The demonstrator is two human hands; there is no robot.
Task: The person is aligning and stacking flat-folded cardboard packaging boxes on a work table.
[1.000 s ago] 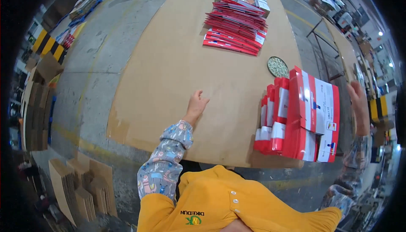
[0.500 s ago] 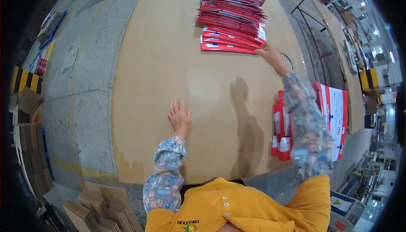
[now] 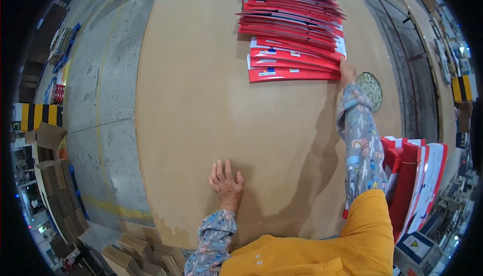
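A long row of overlapping red flat cartons point(image 3: 289, 29) with white parts lies at the far side of the table, leaning over one another. My right hand point(image 3: 347, 72) is at the right end of the nearest carton point(image 3: 287, 74), its fingers closed on the edge; the fingertips are partly hidden. Flat on the bare tabletop, closer to my body, rests my left hand point(image 3: 228, 183), open with its fingers apart and holding nothing. Patterned grey-blue sleeves cover both forearms.
Beside my right wrist sits a round dish point(image 3: 370, 91) of small pale pieces. More red and white cartons point(image 3: 415, 175) stand at the table's right edge. Brown cardboard stacks point(image 3: 133, 253) are on the floor at lower left. A metal frame point(image 3: 412, 57) stands to the right.
The whole view has shifted, so the row appears lower and further right. My right hand remains at the near cartons' right end. My left hand still lies on the table, fingers spread wider.
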